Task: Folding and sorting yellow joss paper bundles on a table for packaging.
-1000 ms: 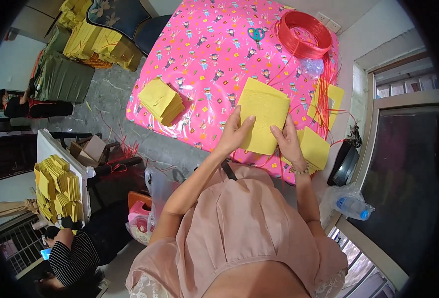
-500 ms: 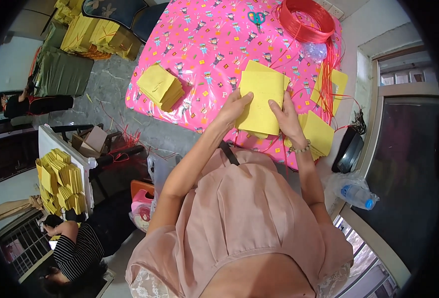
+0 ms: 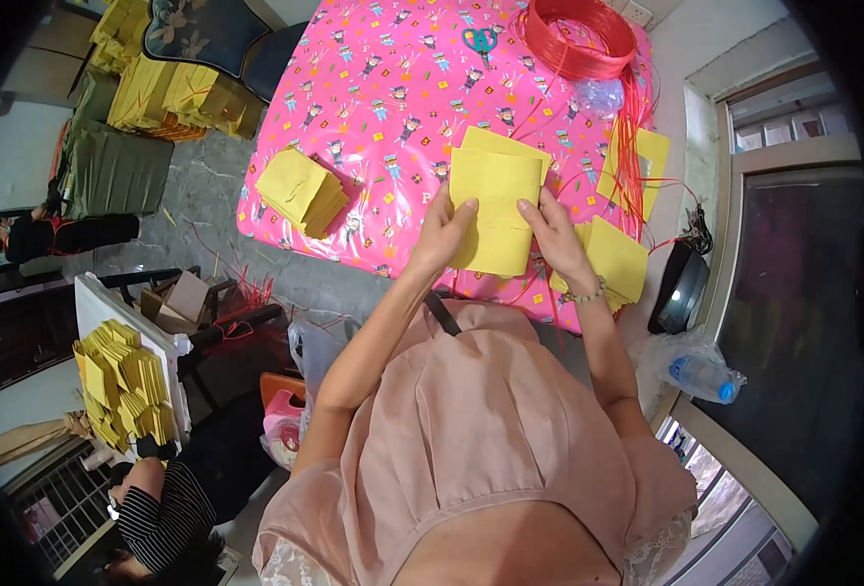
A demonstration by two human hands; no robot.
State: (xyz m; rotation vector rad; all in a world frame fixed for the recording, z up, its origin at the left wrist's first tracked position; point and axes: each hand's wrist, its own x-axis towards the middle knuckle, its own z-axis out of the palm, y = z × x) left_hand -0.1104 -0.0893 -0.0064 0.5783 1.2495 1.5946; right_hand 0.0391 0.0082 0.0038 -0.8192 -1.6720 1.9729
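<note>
In front of me, just over the near part of the pink table cover, I hold a yellow stack of paper (image 3: 495,210) upright between both hands. My left hand (image 3: 442,234) grips its left edge, thumb on the front face and fingers behind. My right hand (image 3: 559,236) grips the right edge the same way. Another yellow sheet (image 3: 502,140) shows past the top edge, slanted. To the left on the table lies a pile of yellow paper (image 3: 300,190). Loose yellow papers (image 3: 615,262) lie beside my right wrist.
A red strapping coil (image 3: 580,44) lies at the far right of the pink-covered table (image 3: 383,98), strands hanging near a yellow sheet (image 3: 652,156). Teal scissors (image 3: 479,41) lie left of it. A person in a striped top (image 3: 163,503) is at a white table (image 3: 180,391) with yellow stacks.
The whole view has shifted slightly. Both hands still hold the paper stack, and the piece that poked out below its lower edge no longer shows. The person at lower left has moved an arm.
</note>
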